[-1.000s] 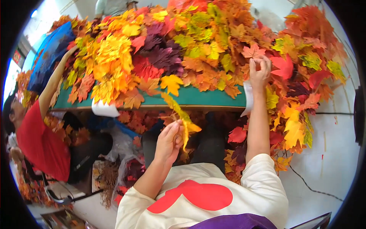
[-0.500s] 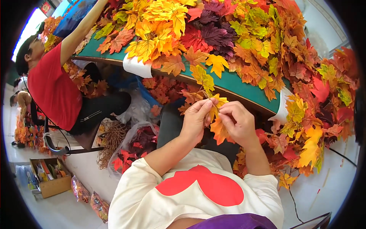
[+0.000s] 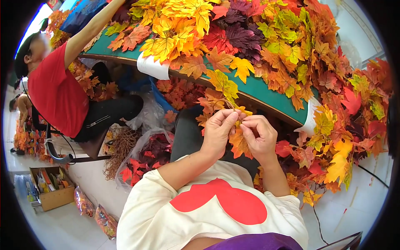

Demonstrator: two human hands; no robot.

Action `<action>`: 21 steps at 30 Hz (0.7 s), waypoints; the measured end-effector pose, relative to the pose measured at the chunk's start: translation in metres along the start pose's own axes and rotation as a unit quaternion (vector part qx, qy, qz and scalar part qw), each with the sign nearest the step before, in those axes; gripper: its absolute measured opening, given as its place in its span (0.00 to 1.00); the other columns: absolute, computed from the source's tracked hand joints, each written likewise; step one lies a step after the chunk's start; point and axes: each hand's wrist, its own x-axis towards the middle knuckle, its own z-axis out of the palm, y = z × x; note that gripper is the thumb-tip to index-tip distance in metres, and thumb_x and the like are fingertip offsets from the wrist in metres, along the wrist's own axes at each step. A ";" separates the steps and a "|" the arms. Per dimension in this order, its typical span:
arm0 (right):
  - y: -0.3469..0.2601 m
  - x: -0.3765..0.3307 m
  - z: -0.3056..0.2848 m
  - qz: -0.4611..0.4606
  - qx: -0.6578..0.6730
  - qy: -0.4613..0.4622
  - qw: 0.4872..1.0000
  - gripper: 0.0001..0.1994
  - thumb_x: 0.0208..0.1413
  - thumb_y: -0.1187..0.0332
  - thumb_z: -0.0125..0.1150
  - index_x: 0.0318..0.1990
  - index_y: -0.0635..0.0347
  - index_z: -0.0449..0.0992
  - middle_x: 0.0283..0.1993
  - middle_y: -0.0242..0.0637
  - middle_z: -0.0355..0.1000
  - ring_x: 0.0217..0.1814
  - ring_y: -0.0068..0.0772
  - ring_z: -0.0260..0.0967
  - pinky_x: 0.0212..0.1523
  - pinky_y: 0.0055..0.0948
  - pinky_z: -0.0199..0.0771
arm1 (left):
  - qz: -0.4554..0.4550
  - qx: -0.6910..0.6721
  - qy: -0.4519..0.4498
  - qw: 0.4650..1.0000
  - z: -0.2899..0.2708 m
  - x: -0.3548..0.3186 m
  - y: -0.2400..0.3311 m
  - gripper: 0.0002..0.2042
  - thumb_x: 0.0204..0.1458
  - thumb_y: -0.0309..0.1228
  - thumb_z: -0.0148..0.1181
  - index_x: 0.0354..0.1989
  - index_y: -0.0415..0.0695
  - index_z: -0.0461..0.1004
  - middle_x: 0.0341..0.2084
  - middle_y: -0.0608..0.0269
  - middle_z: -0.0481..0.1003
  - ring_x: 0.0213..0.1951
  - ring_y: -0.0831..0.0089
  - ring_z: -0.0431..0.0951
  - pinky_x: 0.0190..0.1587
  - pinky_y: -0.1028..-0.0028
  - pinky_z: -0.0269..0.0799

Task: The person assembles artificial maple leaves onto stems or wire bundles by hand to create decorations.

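Note:
Close together above my lap, my left hand (image 3: 216,131) and my right hand (image 3: 262,135) pinch a string of artificial maple leaves. Its thin brown stem (image 3: 228,103) curves up out of my left fingertips. A yellow-green leaf (image 3: 225,86) on this string rises in front of the table edge. An orange leaf (image 3: 239,143) hangs between my hands, beside the right fingers. My right thumb and forefinger are closed near the left fingertips; the exact bit they grip is hidden.
A green table (image 3: 266,98) bears heaped autumn leaves (image 3: 179,25). More leaves (image 3: 329,141) hang at the right. A person in red (image 3: 58,91) sits at left. Plastic bag of red leaves (image 3: 146,158), brown stems (image 3: 121,152) and a cardboard box (image 3: 56,193) lie left of me.
My fingertips have come closer together, and a curved piece of brown stem now shows above my left fingers. The orange leaf has turned slightly. The whole view has shifted a little.

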 end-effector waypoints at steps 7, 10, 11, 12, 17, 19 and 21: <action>0.002 -0.001 0.000 -0.001 -0.001 0.003 1.000 0.06 0.42 0.79 0.60 0.28 0.62 0.70 0.31 0.38 0.70 0.31 0.32 0.70 0.29 0.24 0.70 | 0.003 0.006 0.000 1.000 0.003 -0.002 0.003 0.06 0.53 0.30 0.53 0.35 0.41 0.72 0.32 0.63 0.76 0.21 0.89 0.64 0.23 0.88 0.59; 0.004 0.000 0.001 -0.025 -0.012 0.005 1.000 0.06 0.41 0.79 0.61 0.28 0.62 0.70 0.31 0.38 0.71 0.31 0.33 0.70 0.29 0.23 0.71 | -0.003 0.010 0.007 1.000 0.002 -0.001 0.001 0.06 0.53 0.30 0.53 0.35 0.41 0.72 0.32 0.63 0.76 0.22 0.89 0.64 0.23 0.88 0.59; 0.004 0.000 0.001 -0.025 -0.012 0.005 1.000 0.06 0.41 0.79 0.61 0.28 0.62 0.70 0.31 0.38 0.71 0.31 0.33 0.70 0.29 0.23 0.71 | 0.003 0.011 0.005 1.000 0.002 -0.001 0.001 0.06 0.53 0.30 0.53 0.35 0.41 0.72 0.31 0.64 0.75 0.22 0.89 0.64 0.23 0.88 0.59; 0.003 0.000 0.001 -0.021 -0.012 0.005 1.000 0.06 0.42 0.79 0.61 0.28 0.62 0.70 0.31 0.38 0.70 0.31 0.32 0.70 0.29 0.23 0.70 | 0.009 0.013 0.003 1.000 0.002 -0.001 0.000 0.06 0.53 0.30 0.53 0.35 0.40 0.72 0.31 0.64 0.75 0.21 0.89 0.64 0.23 0.88 0.59; 0.004 -0.005 0.004 0.075 0.048 0.009 0.996 0.06 0.43 0.79 0.61 0.29 0.63 0.70 0.31 0.36 0.71 0.28 0.23 0.70 0.30 0.19 0.70 | 0.022 0.031 -0.010 0.999 0.006 -0.006 0.001 0.06 0.54 0.29 0.52 0.35 0.40 0.72 0.31 0.67 0.75 0.22 0.90 0.62 0.23 0.88 0.58; 0.007 -0.005 0.001 0.171 0.191 0.000 0.967 0.06 0.45 0.79 0.61 0.30 0.64 0.71 0.31 0.33 0.71 0.29 0.16 0.68 0.31 0.17 0.69 | 0.031 0.036 -0.016 0.999 0.006 -0.007 0.000 0.07 0.54 0.29 0.51 0.35 0.40 0.72 0.31 0.68 0.74 0.22 0.90 0.63 0.23 0.88 0.58; 0.008 -0.004 -0.001 0.157 0.184 -0.016 0.970 0.06 0.45 0.79 0.61 0.31 0.65 0.71 0.31 0.31 0.71 0.30 0.14 0.67 0.31 0.15 0.69 | 0.009 0.027 -0.001 1.000 0.004 -0.007 -0.001 0.07 0.54 0.30 0.52 0.35 0.40 0.72 0.31 0.68 0.74 0.22 0.90 0.63 0.23 0.88 0.59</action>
